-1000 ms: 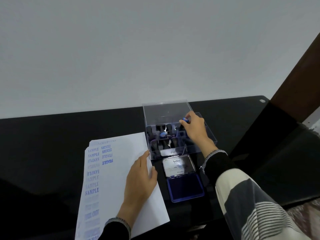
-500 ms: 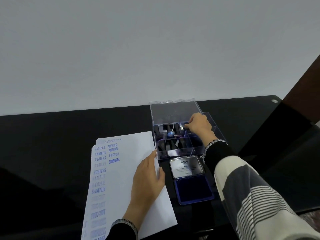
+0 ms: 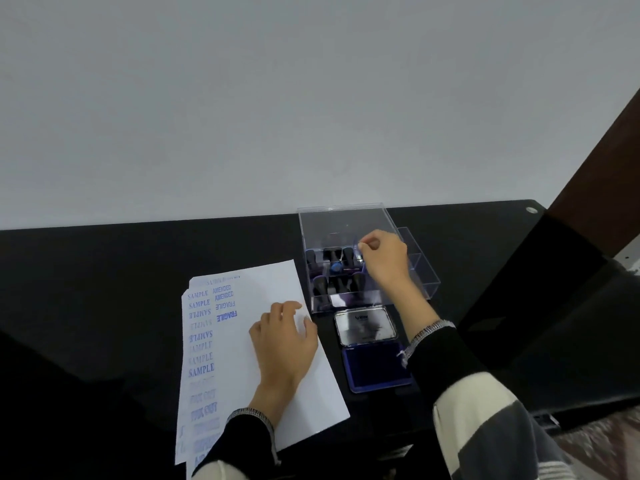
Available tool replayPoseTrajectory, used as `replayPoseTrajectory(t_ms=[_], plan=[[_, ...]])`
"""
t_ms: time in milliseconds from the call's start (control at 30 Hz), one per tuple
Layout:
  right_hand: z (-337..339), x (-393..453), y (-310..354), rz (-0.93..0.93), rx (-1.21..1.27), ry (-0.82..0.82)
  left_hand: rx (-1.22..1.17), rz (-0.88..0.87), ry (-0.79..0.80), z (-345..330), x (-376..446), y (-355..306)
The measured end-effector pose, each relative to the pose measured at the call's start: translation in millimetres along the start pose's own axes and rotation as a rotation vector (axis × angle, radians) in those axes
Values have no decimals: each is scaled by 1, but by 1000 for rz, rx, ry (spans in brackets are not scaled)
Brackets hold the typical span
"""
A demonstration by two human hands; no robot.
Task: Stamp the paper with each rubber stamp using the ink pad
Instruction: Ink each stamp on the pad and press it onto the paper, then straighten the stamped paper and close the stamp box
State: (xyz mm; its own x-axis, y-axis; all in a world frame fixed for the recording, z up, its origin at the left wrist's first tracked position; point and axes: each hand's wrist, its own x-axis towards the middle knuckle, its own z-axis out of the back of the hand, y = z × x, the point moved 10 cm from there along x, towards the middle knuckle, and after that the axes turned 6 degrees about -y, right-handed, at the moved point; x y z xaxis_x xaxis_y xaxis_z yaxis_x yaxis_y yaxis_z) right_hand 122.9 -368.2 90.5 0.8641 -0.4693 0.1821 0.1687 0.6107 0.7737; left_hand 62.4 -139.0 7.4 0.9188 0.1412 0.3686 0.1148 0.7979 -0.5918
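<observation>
Paper [image 3: 277, 306] — white sheet on a black table [image 3: 104, 289], at 7 o'clock from the case; blue imprints in columns down its left side (SAMPLE, AMENDED, FRAGILE legible; the lower ones blurred). More sheet edges show beneath it.

Left hand [image 3: 284, 337] — rests on the paper's right half, fingers loosely bent with their tips on the sheet, grasping nothing.

Case [image 3: 420, 275] — clear plastic, lid raised at the back, divided into compartments. Black-handled stamps [image 3: 341, 271] stand in its left compartments, one blue-topped among them; the right compartments look bare.

Right hand [image 3: 381, 258] — over the middle of the case, thumb and forefinger pinched together at the 11 o'clock side of the hand; whether anything lies between them cannot be told (too small, partly hidden).

Ink pad [image 3: 375, 368] — at 6 o'clock from the case, just beside the paper's right edge; metal lid [image 3: 365, 325] folded back toward the case, dark blue pad exposed.
</observation>
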Motion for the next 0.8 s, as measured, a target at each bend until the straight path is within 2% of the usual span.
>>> replayPoseTrajectory(t_ms=[167,267,333,433,500,600,700,800], plan=[[4,-43,13,37,87,9,-145,-41,162,0,5,0],[-6,-71,21,57,126,38,-110,-3,106,19,10,14],[-14,-89,25,73,149,42,13,109,30,36,8,34],[-33,-117,26,105,116,95,151,358,20,58,-3,71],[-55,-135,21,113,29,178,141,513,44,71,-10,90],[-84,-157,10,65,-187,289,121,609,91,81,-14,106],[-92,-169,9,44,-376,286,67,689,117,88,-14,117],[-95,-171,7,-25,-446,290,-33,787,124,92,-14,129]])
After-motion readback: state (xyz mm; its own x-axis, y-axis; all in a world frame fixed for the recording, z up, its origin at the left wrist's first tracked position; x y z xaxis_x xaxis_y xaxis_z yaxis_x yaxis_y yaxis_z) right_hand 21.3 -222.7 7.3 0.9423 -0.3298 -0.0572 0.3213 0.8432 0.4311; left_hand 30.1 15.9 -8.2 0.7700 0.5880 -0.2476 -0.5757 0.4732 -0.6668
